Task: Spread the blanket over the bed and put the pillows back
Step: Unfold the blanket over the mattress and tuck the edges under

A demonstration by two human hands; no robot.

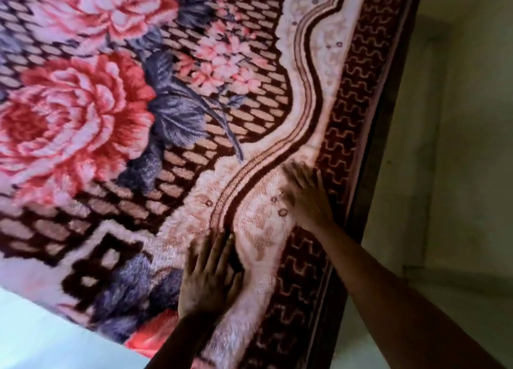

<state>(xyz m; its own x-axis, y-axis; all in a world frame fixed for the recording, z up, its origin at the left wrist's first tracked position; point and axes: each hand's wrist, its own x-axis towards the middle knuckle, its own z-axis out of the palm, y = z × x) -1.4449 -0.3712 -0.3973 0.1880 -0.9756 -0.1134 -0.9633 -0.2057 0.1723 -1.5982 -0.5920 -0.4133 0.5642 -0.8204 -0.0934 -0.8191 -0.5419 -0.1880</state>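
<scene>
A thick plush blanket (172,124) with large pink-red flowers, grey leaves and a dark maroon patterned border lies spread over the bed and fills most of the view. My left hand (209,277) lies flat on it with straight fingers, on the cream band near the lower edge. My right hand (306,196), blurred by motion, presses flat with spread fingers on the blanket beside the maroon border, close to the bed's right side. Neither hand holds anything. No pillows are in view.
A dark bed edge (383,135) runs down the right side of the blanket. Beyond it lies a pale greenish floor (449,146). A pale blue-white surface (41,332) shows at the lower left below the blanket's edge.
</scene>
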